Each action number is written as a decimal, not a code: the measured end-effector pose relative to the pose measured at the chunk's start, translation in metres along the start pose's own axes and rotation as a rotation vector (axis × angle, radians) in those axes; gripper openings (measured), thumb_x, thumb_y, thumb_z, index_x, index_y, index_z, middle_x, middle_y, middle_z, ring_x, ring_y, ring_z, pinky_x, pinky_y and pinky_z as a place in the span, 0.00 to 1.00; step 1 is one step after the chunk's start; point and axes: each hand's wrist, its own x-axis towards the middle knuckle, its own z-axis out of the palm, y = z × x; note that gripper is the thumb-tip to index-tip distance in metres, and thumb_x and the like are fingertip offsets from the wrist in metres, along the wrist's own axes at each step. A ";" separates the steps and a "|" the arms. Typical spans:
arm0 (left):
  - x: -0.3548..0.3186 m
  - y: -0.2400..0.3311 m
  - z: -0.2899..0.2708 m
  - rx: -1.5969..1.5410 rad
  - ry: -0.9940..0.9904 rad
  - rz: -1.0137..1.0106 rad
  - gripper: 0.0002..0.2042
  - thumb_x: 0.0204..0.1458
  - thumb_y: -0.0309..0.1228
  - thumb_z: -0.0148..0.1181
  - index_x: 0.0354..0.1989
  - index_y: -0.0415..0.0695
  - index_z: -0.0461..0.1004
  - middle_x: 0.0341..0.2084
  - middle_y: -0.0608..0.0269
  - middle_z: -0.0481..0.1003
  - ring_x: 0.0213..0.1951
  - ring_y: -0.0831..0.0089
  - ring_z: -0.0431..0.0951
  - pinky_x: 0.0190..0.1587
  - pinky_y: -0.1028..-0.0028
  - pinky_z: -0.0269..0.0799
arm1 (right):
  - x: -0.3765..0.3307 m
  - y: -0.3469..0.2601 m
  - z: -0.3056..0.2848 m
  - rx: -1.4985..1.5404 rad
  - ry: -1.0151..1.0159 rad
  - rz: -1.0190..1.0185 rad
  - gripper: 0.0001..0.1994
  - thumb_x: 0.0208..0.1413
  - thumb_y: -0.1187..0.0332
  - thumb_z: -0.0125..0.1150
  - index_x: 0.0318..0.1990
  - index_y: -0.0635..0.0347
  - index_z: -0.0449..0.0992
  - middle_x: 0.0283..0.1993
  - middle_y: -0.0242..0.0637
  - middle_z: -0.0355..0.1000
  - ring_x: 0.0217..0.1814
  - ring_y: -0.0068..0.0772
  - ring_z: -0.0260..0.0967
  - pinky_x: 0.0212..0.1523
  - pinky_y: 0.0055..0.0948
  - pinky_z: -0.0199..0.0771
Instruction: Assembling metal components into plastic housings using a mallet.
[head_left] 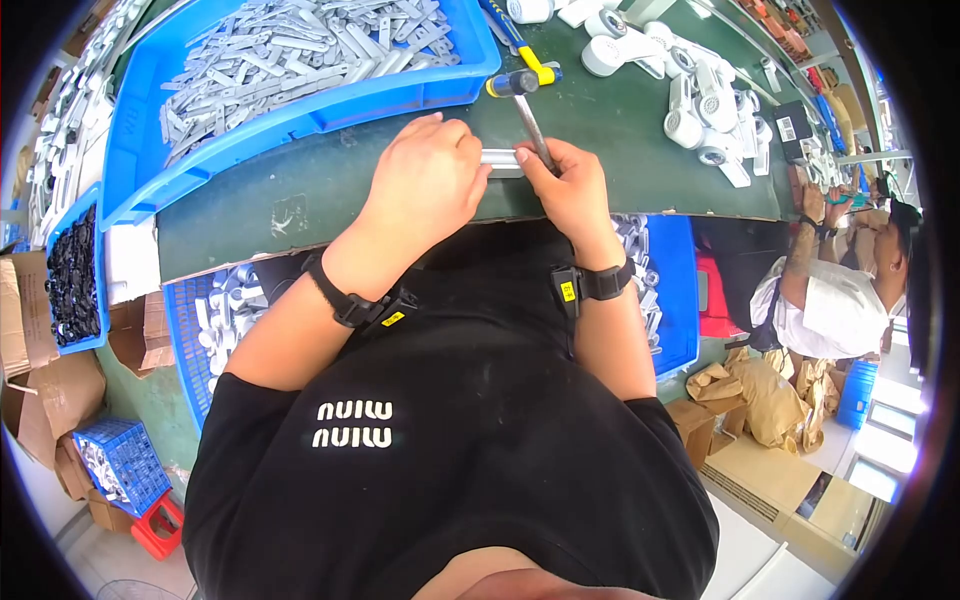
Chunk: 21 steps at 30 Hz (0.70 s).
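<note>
A light grey strip-shaped part [503,158] spans the gap between my two hands, over the green tabletop [340,200]. Its left end disappears into the curled fingers of my left hand [430,172]. At the other end, my right hand [575,190] pinches the strip with the thumb and also grips a small hammer [533,130]. The hammer's metal shaft points up and away, with its dark and yellow head [512,84] farthest from me. Beyond it lies a tool with a dark and yellow handle [520,45]. My fingers partly cover the strip.
A blue bin [300,135] heaped with grey strips stands at the back left. White rounded assemblies [710,110] are piled at the right. Blue crates [680,300] with parts sit below the table edge. Another person [830,300] works at the far right.
</note>
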 end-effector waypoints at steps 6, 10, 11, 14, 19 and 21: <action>-0.001 0.004 0.016 -0.148 -0.019 0.062 0.06 0.56 0.27 0.71 0.40 0.40 0.84 0.43 0.55 0.84 0.46 0.54 0.85 0.56 0.61 0.83 | -0.002 -0.002 0.000 -0.027 0.024 -0.061 0.11 0.66 0.64 0.71 0.43 0.67 0.86 0.22 0.26 0.68 0.26 0.17 0.59 0.29 0.28 0.62; -0.001 0.005 0.018 -0.147 -0.070 0.003 0.06 0.56 0.27 0.71 0.39 0.40 0.84 0.42 0.58 0.84 0.44 0.56 0.85 0.47 0.61 0.84 | -0.002 -0.001 0.000 -0.033 0.030 -0.070 0.12 0.66 0.64 0.71 0.41 0.67 0.86 0.21 0.26 0.68 0.26 0.17 0.60 0.28 0.29 0.61; -0.002 0.005 0.020 -0.116 -0.063 0.006 0.06 0.56 0.26 0.71 0.39 0.40 0.84 0.41 0.60 0.83 0.44 0.57 0.85 0.44 0.61 0.84 | -0.003 0.001 0.000 -0.045 0.049 -0.070 0.11 0.66 0.65 0.71 0.45 0.66 0.86 0.23 0.26 0.69 0.27 0.17 0.60 0.29 0.28 0.63; -0.001 0.005 0.021 -0.098 -0.038 0.028 0.05 0.55 0.25 0.71 0.38 0.40 0.84 0.38 0.62 0.82 0.42 0.58 0.85 0.40 0.61 0.83 | -0.014 0.005 0.006 0.004 0.173 -0.146 0.15 0.68 0.68 0.68 0.59 0.64 0.82 0.27 0.27 0.73 0.27 0.17 0.61 0.30 0.26 0.66; -0.004 0.005 0.021 -0.081 -0.010 0.028 0.04 0.53 0.24 0.70 0.37 0.40 0.83 0.37 0.62 0.81 0.41 0.59 0.84 0.38 0.61 0.82 | -0.060 -0.010 -0.028 0.202 0.183 -0.203 0.31 0.74 0.79 0.52 0.83 0.54 0.62 0.35 0.30 0.79 0.25 0.12 0.66 0.28 0.19 0.70; -0.003 0.006 0.021 -0.059 0.019 0.039 0.03 0.54 0.24 0.70 0.35 0.41 0.82 0.37 0.63 0.81 0.40 0.60 0.84 0.37 0.61 0.82 | -0.077 -0.007 -0.037 0.184 0.213 -0.274 0.31 0.74 0.79 0.51 0.83 0.54 0.62 0.35 0.31 0.79 0.24 0.11 0.65 0.27 0.18 0.70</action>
